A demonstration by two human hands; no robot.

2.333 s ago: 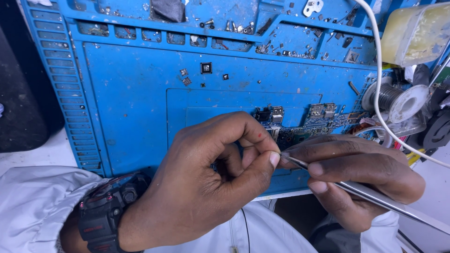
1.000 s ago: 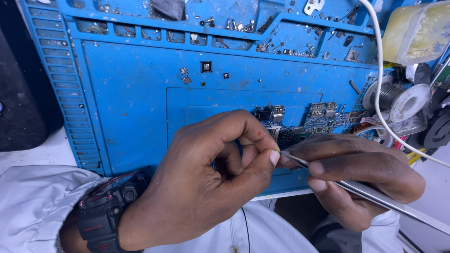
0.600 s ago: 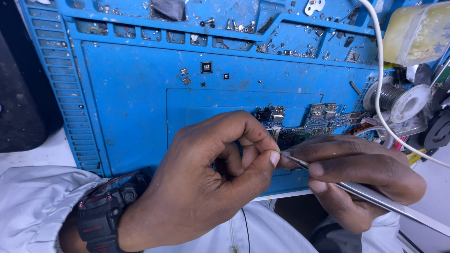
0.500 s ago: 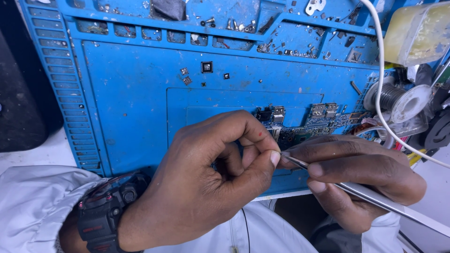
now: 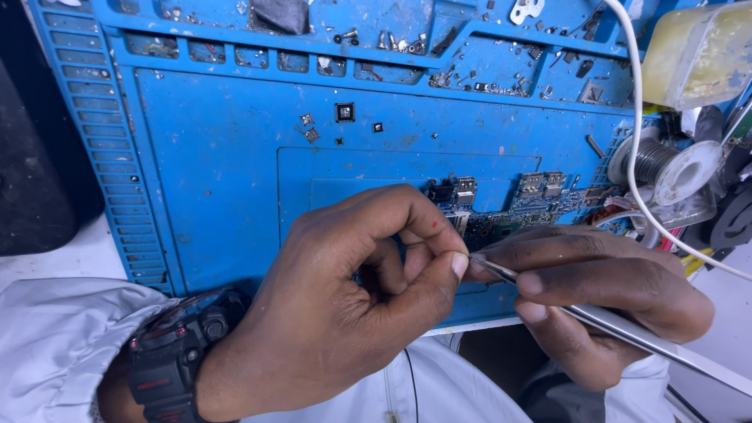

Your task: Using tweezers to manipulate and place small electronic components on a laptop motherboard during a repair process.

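Note:
My left hand [image 5: 352, 305] is curled with thumb and forefinger pinched together; what sits between them is too small to see. The pinch meets the tip of thin metal tweezers [image 5: 627, 333], which my right hand [image 5: 603, 294] grips. Both hands hover over the near edge of a blue work mat [image 5: 211, 188]. A blue circuit board [image 5: 509, 211] with metal connectors lies on the mat just behind my fingers, partly hidden by them. A black wristwatch [image 5: 176, 356] is on my left wrist.
Small loose chips [image 5: 344, 112] lie on the mat's middle. Screws and parts fill the tray slots [image 5: 376, 39] along the back. A solder spool [image 5: 666, 164], a white cable [image 5: 634, 141] and a yellowish plastic container [image 5: 697, 51] stand at the right.

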